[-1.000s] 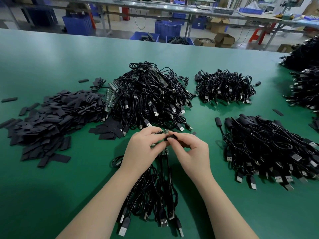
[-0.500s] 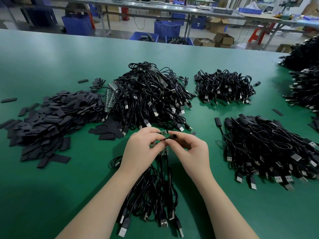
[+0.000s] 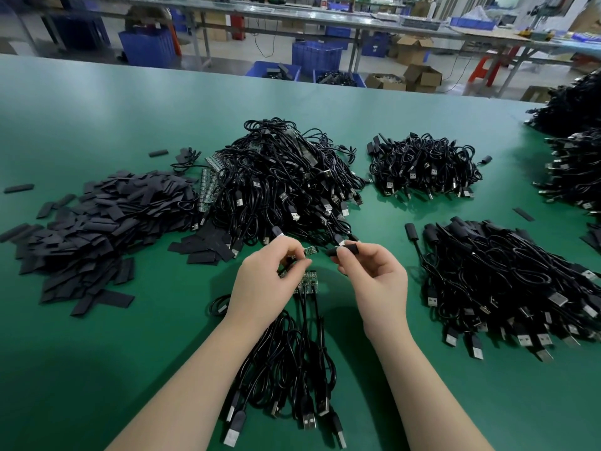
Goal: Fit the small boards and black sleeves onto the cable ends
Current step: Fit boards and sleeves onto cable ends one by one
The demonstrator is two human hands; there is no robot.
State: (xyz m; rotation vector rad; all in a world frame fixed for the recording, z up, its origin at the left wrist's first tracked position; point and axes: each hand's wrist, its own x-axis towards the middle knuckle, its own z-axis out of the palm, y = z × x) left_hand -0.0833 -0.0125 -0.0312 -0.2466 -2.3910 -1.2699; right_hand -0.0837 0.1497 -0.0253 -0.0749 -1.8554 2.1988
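Between the hands, small green board (image 3: 309, 251) faces short black sleeve (image 3: 345, 248).

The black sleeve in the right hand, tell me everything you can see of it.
The black sleeve is a short, matte, tube-like piece, dark all over. The right hand pinches it between thumb and curled fingers, held above the green table, lying roughly level with its open end toward the small green board in the left hand. A small gap separates them.

Table (image 3: 97, 353) under my arms is smooth matt green; sleeves (image 3: 97, 229) look flat matt black, kinda rubbery; cables (image 3: 286, 356) are slightly glossy black plastic; plugs (image 3: 232, 436) shiny bare metal.
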